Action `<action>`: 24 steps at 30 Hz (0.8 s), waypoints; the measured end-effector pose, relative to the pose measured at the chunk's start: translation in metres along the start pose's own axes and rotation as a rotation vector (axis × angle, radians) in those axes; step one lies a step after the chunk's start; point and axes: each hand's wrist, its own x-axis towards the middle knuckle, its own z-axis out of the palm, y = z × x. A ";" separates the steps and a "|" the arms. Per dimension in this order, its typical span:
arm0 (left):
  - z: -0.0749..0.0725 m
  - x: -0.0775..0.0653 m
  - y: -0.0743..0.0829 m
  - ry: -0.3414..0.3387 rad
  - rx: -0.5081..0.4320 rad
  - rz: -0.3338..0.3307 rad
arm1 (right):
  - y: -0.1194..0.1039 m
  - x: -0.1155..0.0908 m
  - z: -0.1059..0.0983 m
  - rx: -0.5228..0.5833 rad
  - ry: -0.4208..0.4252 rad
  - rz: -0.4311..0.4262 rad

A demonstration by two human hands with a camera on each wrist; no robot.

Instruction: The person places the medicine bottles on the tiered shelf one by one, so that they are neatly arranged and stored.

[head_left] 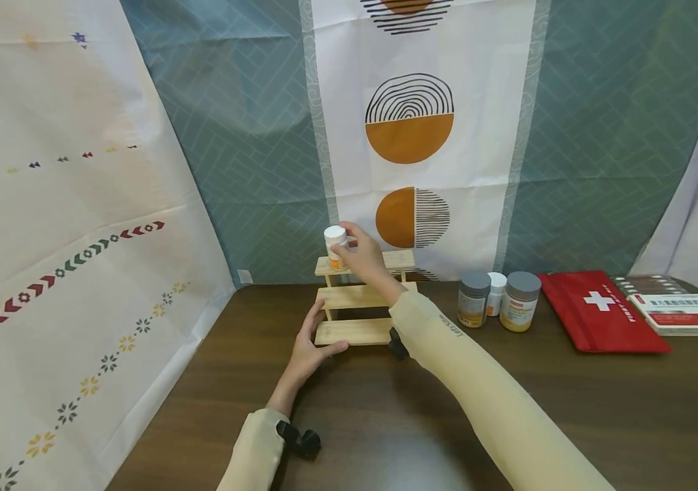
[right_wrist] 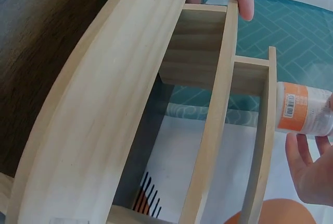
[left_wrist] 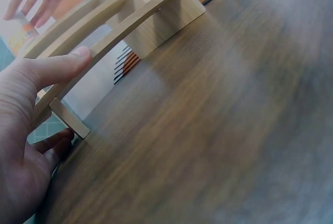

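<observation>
A three-tier wooden stepped shelf (head_left: 352, 332) stands on the table near the wall. My left hand (head_left: 309, 351) grips its left end; in the left wrist view the thumb (left_wrist: 65, 67) lies along the bottom tier and the other fingers reach round the side. A white bottle with a white cap and an orange label (head_left: 335, 245) is at the left end of the top tier, upright. My right hand (head_left: 362, 258) pinches this bottle between thumb and fingers. In the right wrist view the bottle's base (right_wrist: 283, 107) is right at the top board.
Right of the shelf stand two grey-capped bottles (head_left: 474, 300) (head_left: 519, 303), with a small white bottle (head_left: 495, 294) between them. Farther right lie a red first-aid pouch (head_left: 600, 314) and a flat white-and-red box (head_left: 689, 314). Patterned cloth (head_left: 251, 136) hangs behind the table.
</observation>
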 end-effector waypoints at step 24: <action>0.000 -0.006 0.013 -0.040 -0.007 -0.012 | 0.008 -0.022 -0.033 -0.032 0.035 0.028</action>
